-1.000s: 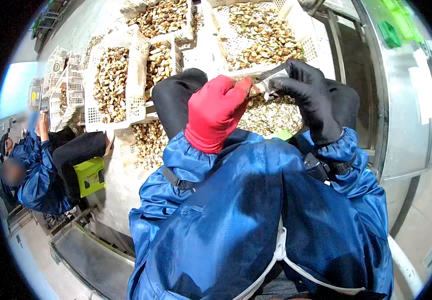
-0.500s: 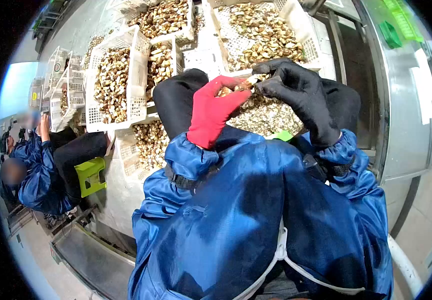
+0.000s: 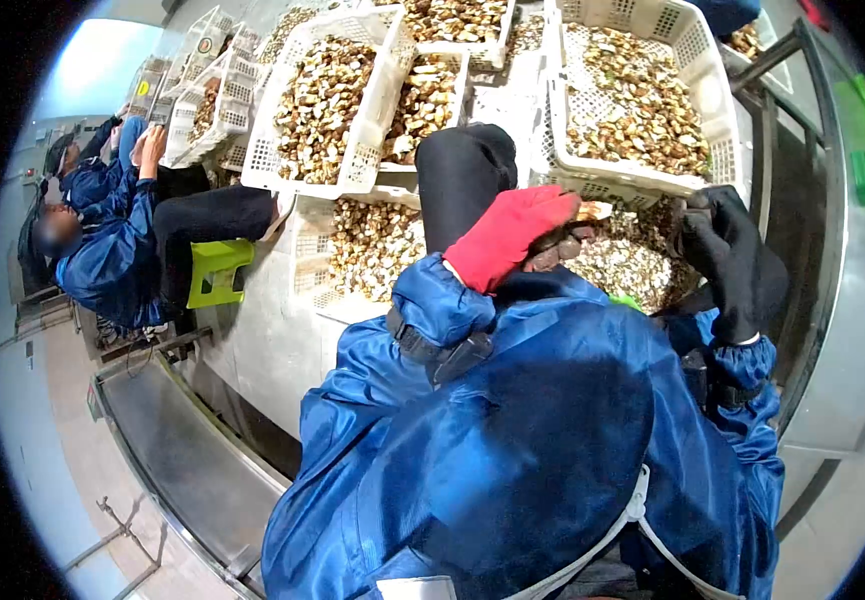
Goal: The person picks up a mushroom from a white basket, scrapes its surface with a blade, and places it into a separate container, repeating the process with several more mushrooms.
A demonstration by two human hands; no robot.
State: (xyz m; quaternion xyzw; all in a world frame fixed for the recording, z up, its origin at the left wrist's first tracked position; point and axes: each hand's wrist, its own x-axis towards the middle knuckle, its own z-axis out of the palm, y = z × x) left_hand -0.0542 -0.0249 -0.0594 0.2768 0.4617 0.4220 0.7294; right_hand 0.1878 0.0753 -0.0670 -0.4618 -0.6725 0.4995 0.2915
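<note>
Two gloved hands, ours, are working over a loose pile (image 3: 624,268) of shells. Left hand (image 3: 508,236), red glove: we are gripping one dark shellfish (image 3: 563,243) at the fingertips, keeping it just above the pile, likely so anything dropping lands there. Right hand (image 3: 728,252), black glove: fingers are curling, apart from the shellfish; whether they are gripping anything we cannot tell. White crate (image 3: 612,186), filled, is sitting just beyond both hands. A co-worker (image 3: 112,255) is sitting well off to the left.
</note>
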